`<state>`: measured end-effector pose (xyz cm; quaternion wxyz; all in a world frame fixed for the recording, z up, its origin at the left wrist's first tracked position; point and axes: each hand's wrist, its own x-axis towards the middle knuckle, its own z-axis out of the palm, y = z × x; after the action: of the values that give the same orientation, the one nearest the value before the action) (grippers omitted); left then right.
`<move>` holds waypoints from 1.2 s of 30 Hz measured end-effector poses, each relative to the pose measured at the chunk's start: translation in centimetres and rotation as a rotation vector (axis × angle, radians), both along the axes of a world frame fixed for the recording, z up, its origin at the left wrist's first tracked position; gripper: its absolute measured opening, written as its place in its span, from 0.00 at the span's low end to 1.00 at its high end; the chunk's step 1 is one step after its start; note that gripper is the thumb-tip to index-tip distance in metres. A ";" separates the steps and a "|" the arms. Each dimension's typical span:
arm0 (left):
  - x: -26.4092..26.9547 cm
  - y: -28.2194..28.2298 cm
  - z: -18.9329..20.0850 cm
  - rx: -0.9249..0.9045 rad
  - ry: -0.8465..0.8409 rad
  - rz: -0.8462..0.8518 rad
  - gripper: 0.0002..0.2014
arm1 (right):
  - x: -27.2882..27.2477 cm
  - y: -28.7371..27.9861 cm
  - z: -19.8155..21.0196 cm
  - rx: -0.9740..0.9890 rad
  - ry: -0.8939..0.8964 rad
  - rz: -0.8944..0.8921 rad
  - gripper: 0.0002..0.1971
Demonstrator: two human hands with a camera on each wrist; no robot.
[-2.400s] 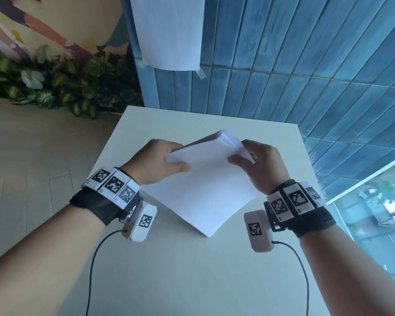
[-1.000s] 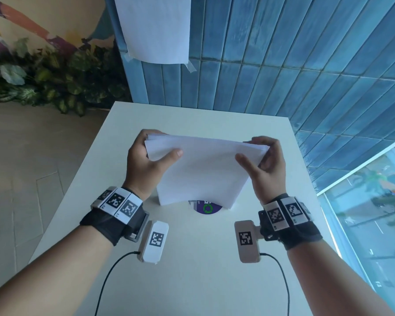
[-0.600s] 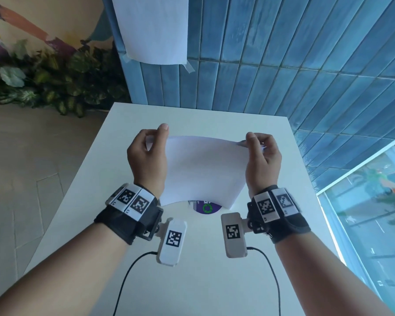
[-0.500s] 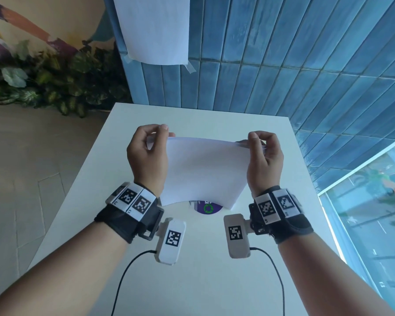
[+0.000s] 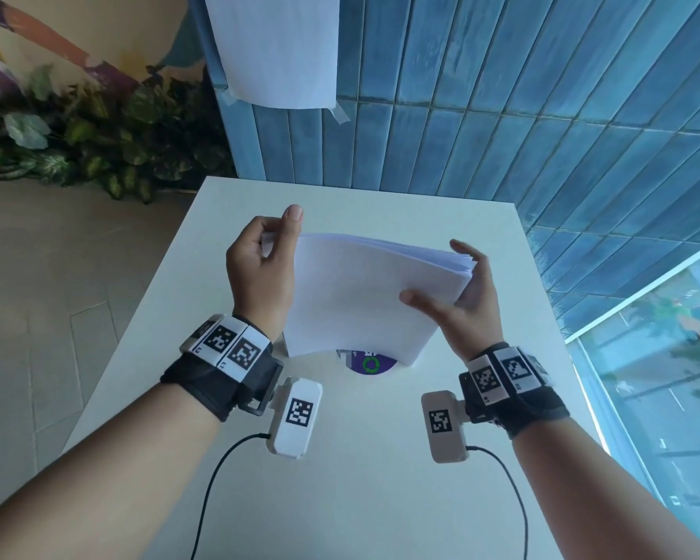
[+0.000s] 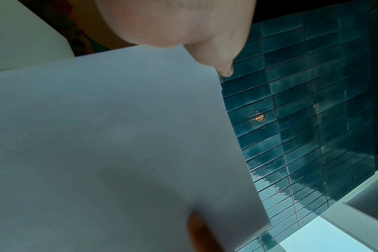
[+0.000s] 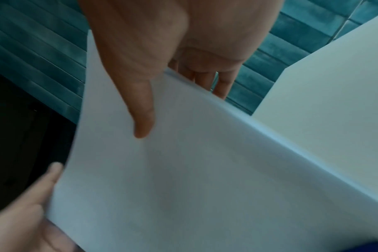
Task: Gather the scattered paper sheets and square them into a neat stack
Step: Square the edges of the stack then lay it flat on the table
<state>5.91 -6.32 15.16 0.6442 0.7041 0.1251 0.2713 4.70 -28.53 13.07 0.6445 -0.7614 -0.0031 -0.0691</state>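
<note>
A stack of white paper sheets (image 5: 360,293) stands on its lower edge on the white table (image 5: 380,499), tilted back, its top right corner slightly fanned. My left hand (image 5: 277,236) grips the stack's left edge with curled fingers, thumb raised along the edge. My right hand (image 5: 441,276) holds the right edge, thumb on the front face and fingers behind. In the right wrist view the thumb (image 7: 142,119) lies on the sheets (image 7: 205,170), and my left hand (image 7: 32,204) is at the far edge. In the left wrist view the stack (image 6: 119,145) fills most of the frame.
A purple round label with a green recycling mark (image 5: 366,363) lies on the table under the stack's lower edge. The blue tiled wall (image 5: 502,115) stands behind the table, with a white sheet (image 5: 275,46) taped to it. Plants (image 5: 77,135) at left, a window (image 5: 663,377) at right.
My right hand has turned from pinching the top right corner to a thumb-in-front hold lower on the right edge. The stack's top right corner has dropped. My left thumb has lifted.
</note>
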 end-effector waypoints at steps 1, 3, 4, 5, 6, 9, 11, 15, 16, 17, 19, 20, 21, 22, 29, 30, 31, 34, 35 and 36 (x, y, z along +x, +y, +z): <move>0.0 0.0 -0.1 -0.011 0.006 0.003 0.14 | 0.0 -0.3 -0.7 0.001 0.041 0.021 0.31; 0.0 0.2 -0.3 -0.022 0.013 -0.037 0.13 | 0.0 -0.6 -2.0 -0.010 0.070 0.031 0.17; -0.1 0.5 -0.6 -0.031 0.012 -0.090 0.14 | 0.1 -0.6 -2.5 -0.004 0.074 0.029 0.13; -0.3 0.9 -1.0 -0.055 0.011 -0.161 0.18 | 0.1 -0.6 -2.9 0.008 0.070 0.027 0.11; -0.4 1.4 -1.6 -0.094 0.019 -0.246 0.24 | 0.3 -0.6 -3.1 0.021 0.067 0.021 0.10; -0.8 2.8 -4.0 -0.068 0.202 -0.443 0.35 | 0.8 -0.6 -3.2 0.034 0.068 -0.011 0.10; -1.4 3.2 -5.7 0.000 0.346 -0.469 0.26 | 1.2 -0.5 -3.3 0.030 0.063 -0.040 0.11; -1.5 2.9 -7.3 0.096 0.411 -0.400 0.11 | 1.6 0.1 -2.9 0.029 0.058 -0.062 0.11; -1.4 2.7 -7.3 0.103 0.404 -0.384 0.10 | 1.7 0.2 -2.6 0.020 0.055 -0.062 0.11; -1.4 2.7 -7.2 0.105 0.393 -0.376 0.10 | 1.7 0.3 -2.3 0.012 0.047 -0.059 0.11; -1.4 2.8 -6.9 0.112 0.368 -0.384 0.07 | 1.9 0.2 -1.7 0.007 0.030 -0.045 0.09; -1.4 2.9 -6.8 0.118 0.356 -0.392 0.05 | 2.1 0.1 -1.5 -0.002 0.028 -0.038 0.08; -1.4 3.0 -6.7 0.119 0.345 -0.399 0.05 | 2.2 -0.1 -1.3 -0.023 0.031 -0.034 0.08; -1.4 3.2 -6.7 0.120 0.341 -0.400 0.06 | 2.3 -0.2 -1.2 -0.053 0.037 -0.043 0.08; -1.5 3.5 -5.4 0.212 0.318 -0.464 0.06 | 1.9 -1.1 -2.0 -0.291 0.114 -0.210 0.19; -1.5 3.6 -5.3 0.251 0.307 -0.480 0.07 | 1.8 -1.2 -2.3 -0.332 0.143 -0.200 0.19; -1.4 3.7 -5.1 0.291 0.303 -0.489 0.08 | 1.6 -1.1 -2.4 -0.377 0.168 -0.197 0.20; -0.6 4.3 -4.3 0.471 0.322 -0.520 0.07 | 1.3 -1.1 -2.6 -0.384 0.180 -0.237 0.30; -0.3 4.5 -3.8 0.544 0.329 -0.545 0.09 | 1.3 -1.0 -2.4 -0.365 0.162 -0.252 0.36; 0.0 4.6 -3.2 0.613 0.334 -0.578 0.12 | 1.3 -1.0 -2.1 -0.358 0.116 -0.253 0.41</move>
<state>5.89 -1.70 11.92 0.4260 0.9026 -0.0606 -0.0127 6.01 -29.54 11.01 0.4844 -0.8607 0.1172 -0.1037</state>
